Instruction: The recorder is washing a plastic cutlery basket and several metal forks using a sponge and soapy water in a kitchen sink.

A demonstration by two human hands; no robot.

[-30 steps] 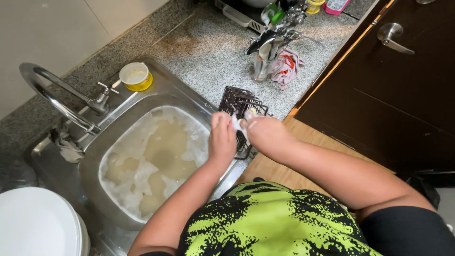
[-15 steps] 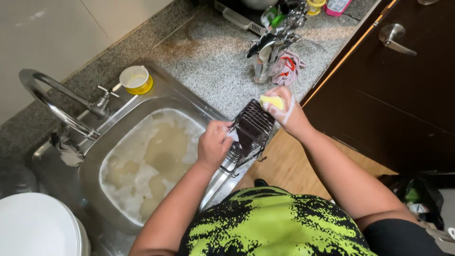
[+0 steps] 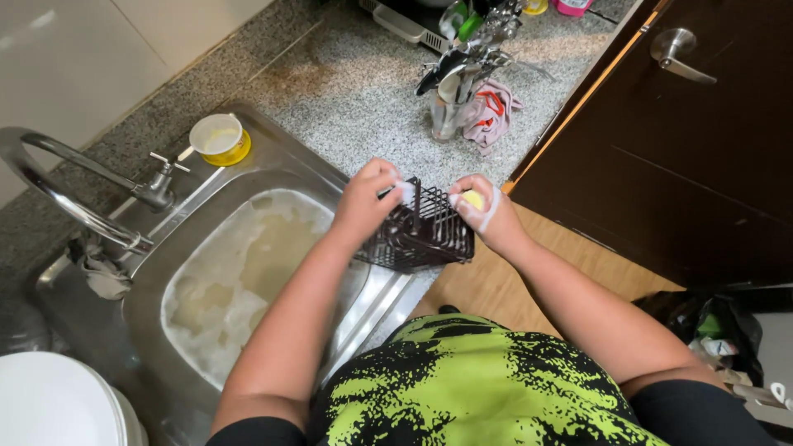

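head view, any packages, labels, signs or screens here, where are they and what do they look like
Round tub: on the sink's back rim beside the tap, yellow body, pale top; no label can be made out.
Pink container: far edge of the counter at the top of the picture, cut off by the frame; its label is too small to make out.
No signs or screens in view.

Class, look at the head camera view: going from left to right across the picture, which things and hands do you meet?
White round plate → curved metal tap → small yellow-rimmed tub → left hand → dark wire rack → right hand holding a yellow sponge → silver door handle.
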